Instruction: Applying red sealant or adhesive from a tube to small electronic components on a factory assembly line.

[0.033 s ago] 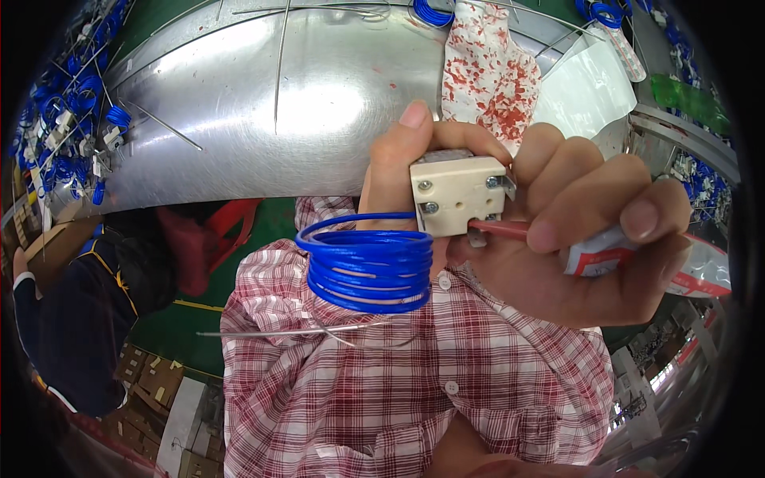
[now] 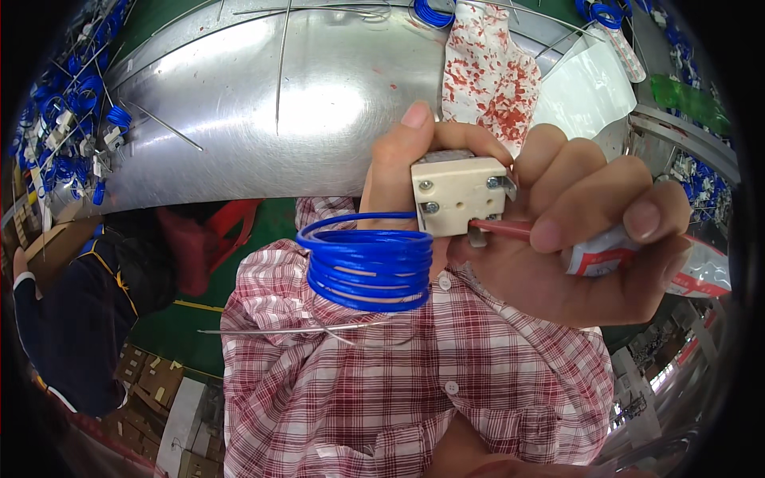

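My left hand (image 2: 392, 167) is closed around a cream-coloured thermostat block (image 2: 450, 191), its face with screws and metal terminals turned up. From the block hangs a coil of blue capillary tube (image 2: 368, 275), ending in a thin metal probe (image 2: 263, 331) that sticks out to the left. In my right hand (image 2: 613, 195) is a squeeze tube (image 2: 606, 259), white and red, with a slim red nozzle (image 2: 510, 229). The nozzle's tip meets the block's lower right edge, by a terminal; the exact spot of contact is too small to tell. My fingers hide much of the tube.
A shiny metal table (image 2: 239, 103) lies beyond my hands, bearing loose metal probes and a red-stained white cloth (image 2: 490, 80). More blue-coiled thermostats (image 2: 68, 135) are heaped at far left. A co-worker (image 2: 80, 303) in dark clothes is at left, near a red chair (image 2: 191, 247).
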`<state>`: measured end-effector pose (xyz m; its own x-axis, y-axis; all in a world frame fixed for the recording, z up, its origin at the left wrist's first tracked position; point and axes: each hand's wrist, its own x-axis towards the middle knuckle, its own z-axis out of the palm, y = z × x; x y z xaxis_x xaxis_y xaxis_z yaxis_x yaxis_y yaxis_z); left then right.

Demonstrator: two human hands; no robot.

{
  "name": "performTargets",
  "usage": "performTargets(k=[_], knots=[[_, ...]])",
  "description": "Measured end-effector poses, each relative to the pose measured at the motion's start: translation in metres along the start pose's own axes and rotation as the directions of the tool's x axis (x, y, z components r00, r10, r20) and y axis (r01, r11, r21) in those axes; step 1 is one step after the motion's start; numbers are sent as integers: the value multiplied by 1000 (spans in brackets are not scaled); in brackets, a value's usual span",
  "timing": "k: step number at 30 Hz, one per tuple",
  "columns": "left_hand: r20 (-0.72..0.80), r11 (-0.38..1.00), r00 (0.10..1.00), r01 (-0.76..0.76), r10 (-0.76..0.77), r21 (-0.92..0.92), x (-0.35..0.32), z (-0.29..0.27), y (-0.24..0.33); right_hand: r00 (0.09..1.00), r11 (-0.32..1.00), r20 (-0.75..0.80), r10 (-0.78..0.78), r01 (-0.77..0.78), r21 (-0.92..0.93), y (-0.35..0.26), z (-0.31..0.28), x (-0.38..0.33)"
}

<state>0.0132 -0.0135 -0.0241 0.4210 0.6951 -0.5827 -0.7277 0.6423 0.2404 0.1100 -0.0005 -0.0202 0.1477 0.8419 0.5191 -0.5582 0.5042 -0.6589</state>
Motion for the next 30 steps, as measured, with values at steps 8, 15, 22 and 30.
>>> performTargets(k=[8, 15, 22, 30], knots=[[107, 996, 990, 93, -92, -4, 3, -8, 12, 999, 999, -22, -42, 41, -21, 6, 4, 2], [29, 997, 997, 67, -66, -36, -4, -15, 23, 998, 998, -56, -24, 27, 51, 19, 24, 8], [111, 841, 862, -443, 495, -311, 19, -72, 128, 852, 976, -483, -203, 134, -174, 6, 9, 26], [197, -373, -317, -765, 928, 526, -62, -48, 434, 694, 977, -695, -190, 66, -202, -2, -25, 38]])
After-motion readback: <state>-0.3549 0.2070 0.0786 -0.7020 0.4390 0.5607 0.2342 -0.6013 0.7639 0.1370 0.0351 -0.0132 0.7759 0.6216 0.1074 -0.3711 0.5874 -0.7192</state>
